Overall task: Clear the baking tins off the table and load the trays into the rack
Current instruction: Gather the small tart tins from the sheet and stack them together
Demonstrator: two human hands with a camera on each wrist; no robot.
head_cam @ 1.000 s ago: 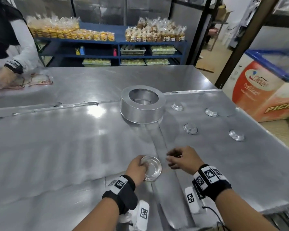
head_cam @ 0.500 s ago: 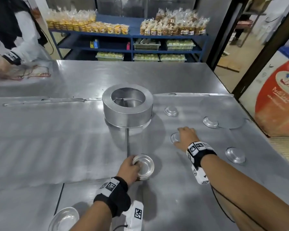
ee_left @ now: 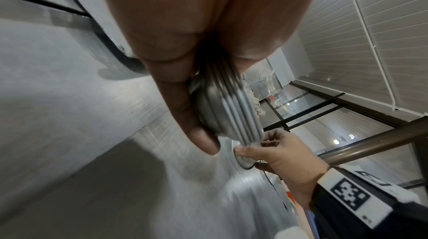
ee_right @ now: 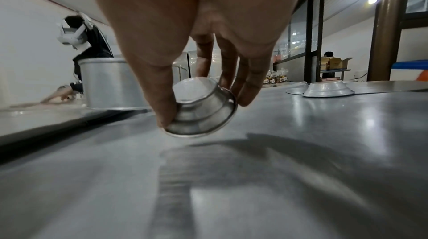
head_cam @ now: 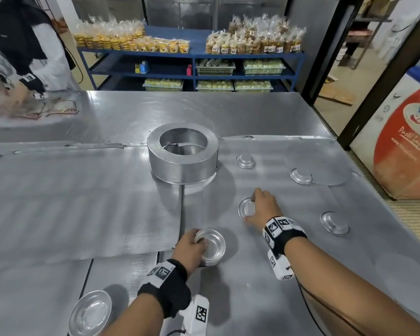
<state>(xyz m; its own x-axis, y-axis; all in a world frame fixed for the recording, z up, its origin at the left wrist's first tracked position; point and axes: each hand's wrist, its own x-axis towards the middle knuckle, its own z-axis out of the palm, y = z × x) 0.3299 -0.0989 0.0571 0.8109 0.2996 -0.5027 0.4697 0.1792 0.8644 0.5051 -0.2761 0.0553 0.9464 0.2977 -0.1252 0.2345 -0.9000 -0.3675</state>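
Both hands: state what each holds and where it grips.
Left hand grips a stack of tins by its rims; right hand pinches one inverted small tin at its rim.

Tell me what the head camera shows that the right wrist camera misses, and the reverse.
Head only: the left hand holding a stack of tins, and a shallow dish near the table edge. Right wrist only: the small tin is upside down, tilted, one edge lifted. Both: the right hand pinching that tin, and the big round tin.
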